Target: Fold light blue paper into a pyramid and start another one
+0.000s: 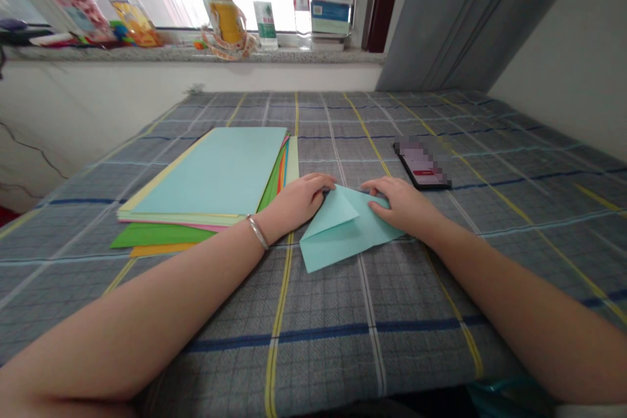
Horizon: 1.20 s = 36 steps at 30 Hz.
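A light blue-green sheet of paper (350, 228) lies on the plaid cloth in front of me, partly folded. Its upper left part is turned over into a triangular flap, and a straight strip shows along the near edge. My left hand (311, 191), with a silver bangle on the wrist, grips the paper's upper left edge with curled fingers. At the far right side, my right hand (396, 202) pinches the same sheet, thumb on top and fingers along the far edge. Both hands partly cover the paper's edges.
A stack of coloured paper (210, 170) lies left of my hands, blue on top. A phone (421, 163) rests beyond my right hand. On the windowsill (171, 54) stand a yellow bottle (228, 13), a white-green tube (266, 23), boxes (330, 10) and snack bags. A grey curtain (450, 13) hangs at right.
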Tool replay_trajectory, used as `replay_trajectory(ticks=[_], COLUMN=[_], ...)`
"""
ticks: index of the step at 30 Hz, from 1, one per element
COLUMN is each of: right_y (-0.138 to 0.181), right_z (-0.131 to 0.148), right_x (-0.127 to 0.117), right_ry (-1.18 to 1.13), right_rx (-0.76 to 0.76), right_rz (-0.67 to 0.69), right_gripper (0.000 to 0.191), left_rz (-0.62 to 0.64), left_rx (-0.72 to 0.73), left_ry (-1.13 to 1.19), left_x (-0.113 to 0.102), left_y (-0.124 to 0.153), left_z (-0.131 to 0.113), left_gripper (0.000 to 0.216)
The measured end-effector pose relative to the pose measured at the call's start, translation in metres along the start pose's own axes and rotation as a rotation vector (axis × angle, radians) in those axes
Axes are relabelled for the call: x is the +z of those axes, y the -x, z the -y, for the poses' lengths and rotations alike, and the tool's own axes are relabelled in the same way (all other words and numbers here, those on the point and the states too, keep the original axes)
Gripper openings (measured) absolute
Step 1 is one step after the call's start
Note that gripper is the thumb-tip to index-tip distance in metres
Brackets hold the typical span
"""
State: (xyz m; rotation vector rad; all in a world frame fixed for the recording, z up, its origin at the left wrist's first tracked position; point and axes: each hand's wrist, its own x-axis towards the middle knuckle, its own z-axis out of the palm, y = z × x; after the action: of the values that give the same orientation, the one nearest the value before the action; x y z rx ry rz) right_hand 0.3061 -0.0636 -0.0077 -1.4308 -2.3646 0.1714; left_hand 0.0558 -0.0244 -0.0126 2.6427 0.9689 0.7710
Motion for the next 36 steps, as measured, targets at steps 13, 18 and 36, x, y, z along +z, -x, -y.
replay_trajectory(ticks=[13,18,36], right_y=[-0.004,-0.004,0.003], right_z=[-0.016,-0.024,-0.008], right_x=[0.007,0.008,0.013], right_ry=[-0.2,-0.139,0.011], right_rx=[0.307,0.297,-0.192], right_rz=[-0.177,-0.236,0.171], right_gripper=[0.013,0.015,0.064], left_rz=[0.019,0.169,0.331], left_rx=[0.082,0.165,0.234], left_ry=[0.177,0.006,-0.214], left_x=[-0.006,-0.004,-0.004], left_y=[0.0,0.003,0.009], left_z=[-0.005,-0.009,-0.016], left_gripper=[0.029,0.034,0.047])
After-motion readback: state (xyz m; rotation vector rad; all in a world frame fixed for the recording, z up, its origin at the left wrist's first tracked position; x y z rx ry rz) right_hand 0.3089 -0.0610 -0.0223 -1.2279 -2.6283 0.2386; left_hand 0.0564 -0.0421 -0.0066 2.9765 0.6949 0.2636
